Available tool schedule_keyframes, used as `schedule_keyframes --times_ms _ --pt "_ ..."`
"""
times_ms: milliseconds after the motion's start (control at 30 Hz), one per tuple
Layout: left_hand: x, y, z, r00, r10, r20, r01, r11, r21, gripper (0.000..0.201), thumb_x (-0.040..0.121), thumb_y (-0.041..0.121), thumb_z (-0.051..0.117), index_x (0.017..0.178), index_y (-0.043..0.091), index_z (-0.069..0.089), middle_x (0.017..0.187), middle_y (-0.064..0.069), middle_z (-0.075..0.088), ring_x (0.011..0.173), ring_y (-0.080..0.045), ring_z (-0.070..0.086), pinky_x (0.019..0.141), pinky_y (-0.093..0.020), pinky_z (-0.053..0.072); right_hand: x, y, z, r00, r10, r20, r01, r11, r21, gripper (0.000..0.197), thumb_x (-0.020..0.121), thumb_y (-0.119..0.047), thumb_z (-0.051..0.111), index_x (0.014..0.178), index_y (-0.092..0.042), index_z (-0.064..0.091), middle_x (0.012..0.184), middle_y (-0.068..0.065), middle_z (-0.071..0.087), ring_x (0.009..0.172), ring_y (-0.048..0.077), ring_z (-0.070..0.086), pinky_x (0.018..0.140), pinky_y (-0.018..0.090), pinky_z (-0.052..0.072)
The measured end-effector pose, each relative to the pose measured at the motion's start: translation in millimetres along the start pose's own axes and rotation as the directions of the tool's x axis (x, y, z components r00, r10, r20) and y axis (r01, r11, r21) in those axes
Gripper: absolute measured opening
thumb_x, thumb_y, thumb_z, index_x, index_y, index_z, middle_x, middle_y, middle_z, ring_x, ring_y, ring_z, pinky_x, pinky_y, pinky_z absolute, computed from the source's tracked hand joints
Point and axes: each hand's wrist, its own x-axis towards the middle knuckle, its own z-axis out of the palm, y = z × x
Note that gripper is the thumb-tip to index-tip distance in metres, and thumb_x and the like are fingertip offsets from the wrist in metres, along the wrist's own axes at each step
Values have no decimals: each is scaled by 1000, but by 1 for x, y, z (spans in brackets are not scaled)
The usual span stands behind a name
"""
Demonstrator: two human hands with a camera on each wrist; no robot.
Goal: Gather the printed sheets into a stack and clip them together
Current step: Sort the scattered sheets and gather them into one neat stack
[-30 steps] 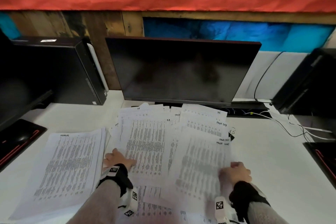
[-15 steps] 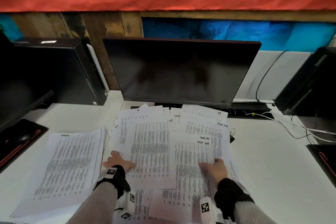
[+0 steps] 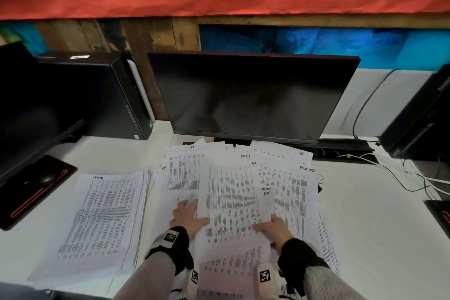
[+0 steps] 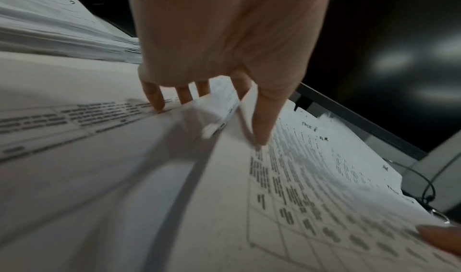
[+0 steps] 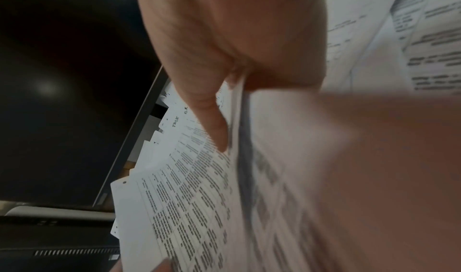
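Several loose printed sheets (image 3: pixel 289 185) lie fanned out on the white desk (image 3: pixel 377 238) in front of the monitor. One printed sheet (image 3: pixel 233 202) is raised above them between both hands. My left hand (image 3: pixel 187 214) holds its left edge, thumb on top and fingers beneath; the left wrist view shows that edge running between the fingers (image 4: pixel 262 130). My right hand (image 3: pixel 270 229) grips the lower right edge, with its thumb (image 5: pixel 212 126) lying on the print. A squared stack headed ADMIN (image 3: pixel 102 221) lies to the left. A small black clip with wire loops (image 3: pixel 319 184) peeks out at the pile's right edge.
A dark monitor (image 3: pixel 253 97) stands right behind the sheets. A black computer tower (image 3: pixel 97 95) is at the back left and a black pad with red trim (image 3: pixel 31 190) lies at the left. Cables (image 3: pixel 401 178) trail over the desk at the right.
My right hand has moved left from the pile's right side, carrying a sheet to the centre. My left hand has shifted right and taken that sheet's left edge.
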Motion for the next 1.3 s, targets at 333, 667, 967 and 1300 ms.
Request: schedule_keyframes --times_ms 333,667,967,1300 --pt "-4 5 0 993 -67 -92 16 883 -469 57 92 14 56 140 15 26 128 -13 49 87 -16 45 78 -24 35 -3 2 -82 929 -51 -368 32 998 -56 5 84 -3 54 87 -3 58 80 15 59 68 25 51 64 29 43" --pt "5 16 12 987 -75 -145 -4 875 -485 59 87 -9 43 139 15 28 141 -12 45 65 -12 51 56 -22 41 4 -3 -98 857 -29 -514 -256 842 -475 34 81 -21 56 112 -7 54 125 20 45 115 38 44 100 39 34" --pt "12 5 14 986 -131 -105 46 814 -580 41 92 0 40 131 11 39 115 -11 56 81 -20 54 69 -24 40 47 31 -88 958 -264 -111 153 799 -581 35 57 -45 59 87 -26 63 89 1 66 83 24 64 81 47 54" --pt "14 7 19 988 -152 8 113 697 -708 74 85 16 66 144 9 22 138 -12 46 123 -31 47 105 -41 38 14 1 -36 969 -148 -196 70 931 -359 59 83 -14 63 135 -6 38 132 18 39 109 31 51 93 32 42"
